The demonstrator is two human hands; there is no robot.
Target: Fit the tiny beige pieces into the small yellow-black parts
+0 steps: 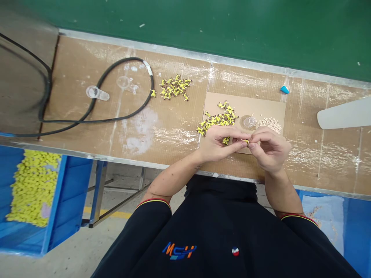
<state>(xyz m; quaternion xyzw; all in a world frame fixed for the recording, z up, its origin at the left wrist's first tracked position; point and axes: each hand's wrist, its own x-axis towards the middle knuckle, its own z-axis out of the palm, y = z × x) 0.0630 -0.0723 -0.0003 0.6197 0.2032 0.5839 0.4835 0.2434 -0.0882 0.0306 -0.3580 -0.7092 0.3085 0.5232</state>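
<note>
Between the fingertips of both hands is a small yellow figure (246, 141), mostly covered by the fingers. My left hand (222, 143) pinches it from the left. My right hand (269, 148) meets it from the right with thumb and forefinger pressed together; any tiny part in that pinch is hidden. Just beyond my left hand lies a pile of yellow and dark figures (220, 119) on a cardboard sheet (249, 101). A small clear cup (249, 122) stands beyond the fingertips, and a heap of tiny pale pieces (270, 124) lies beyond my right hand.
A second pile of figures (175, 87) sits farther left, near a looped black cable (113, 120) and a clear plastic scoop (97, 93). At right are a blue cap (284, 89) and a white cylinder (344, 112). Blue bins (71, 193) flank the table below.
</note>
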